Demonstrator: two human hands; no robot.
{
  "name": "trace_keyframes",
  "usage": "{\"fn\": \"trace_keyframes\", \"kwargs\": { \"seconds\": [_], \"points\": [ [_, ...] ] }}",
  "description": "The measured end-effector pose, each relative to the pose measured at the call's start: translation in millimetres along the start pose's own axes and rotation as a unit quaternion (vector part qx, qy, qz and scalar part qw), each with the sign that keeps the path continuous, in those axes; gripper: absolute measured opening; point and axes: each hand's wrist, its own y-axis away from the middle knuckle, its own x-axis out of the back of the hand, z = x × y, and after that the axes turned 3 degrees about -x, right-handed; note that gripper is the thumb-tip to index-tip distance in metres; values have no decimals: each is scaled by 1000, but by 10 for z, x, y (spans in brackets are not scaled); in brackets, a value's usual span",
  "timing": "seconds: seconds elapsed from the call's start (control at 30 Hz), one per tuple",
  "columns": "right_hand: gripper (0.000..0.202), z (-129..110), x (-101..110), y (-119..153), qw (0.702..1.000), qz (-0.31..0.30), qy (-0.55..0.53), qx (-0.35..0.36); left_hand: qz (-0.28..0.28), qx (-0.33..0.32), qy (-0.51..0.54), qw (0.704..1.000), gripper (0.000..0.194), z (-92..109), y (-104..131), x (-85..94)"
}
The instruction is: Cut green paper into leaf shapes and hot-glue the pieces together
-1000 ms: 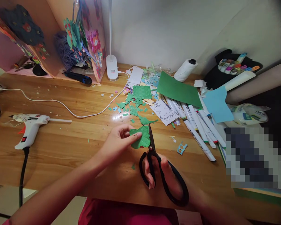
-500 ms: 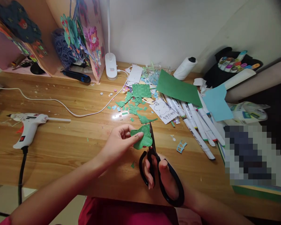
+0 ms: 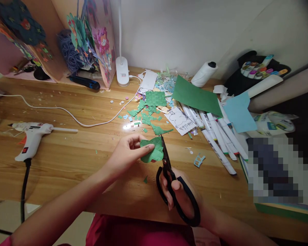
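My left hand [image 3: 129, 152] pinches a green woven paper piece [image 3: 156, 152] with a wavy edge, thumb on top and fingers behind. Black scissors [image 3: 168, 167] are in my right hand [image 3: 178, 188], with thumb and fingers through the handle loops. The scissor blades point away from me, along the right edge of the green piece. Beyond my hands lie green paper scraps [image 3: 147, 119] and a woven green rectangle [image 3: 156, 98]. One small green scrap [image 3: 145, 179] rests on the wood below the held piece.
A white glue gun [image 3: 33, 138] lies at the left, its black cable hanging over the front edge. White markers [image 3: 218, 147], green card [image 3: 196, 95] and a drawing sheet [image 3: 180, 121] are at the right. A thin white cable [image 3: 74, 121] crosses the table behind.
The green piece has moved slightly left and turned a little. The scissors have tilted leftward at the tip, and their handles sit closer together.
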Motion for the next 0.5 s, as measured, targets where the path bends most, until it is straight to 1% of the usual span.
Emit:
{"fn": "trace_keyframes", "kwargs": {
  "seconds": [0.07, 0.2, 0.33, 0.5],
  "points": [
    [62, -60, 5, 5, 1000, -4, 18, 2, -6, 3, -23, 1000, 24, 16, -6, 37],
    [67, -146, 11, 29, 998, -38, 41, 26, -35, 30, -54, 997, 24, 60, -13, 96],
    [70, -155, 12, 41, 996, -67, 36, 37, -68, 77, -46, 994, 27, 105, -18, 118],
    [70, -129, 21, 44, 996, -66, 45, 47, -96, 89, -93, 987, 26, 140, -23, 143]
  ]
}}
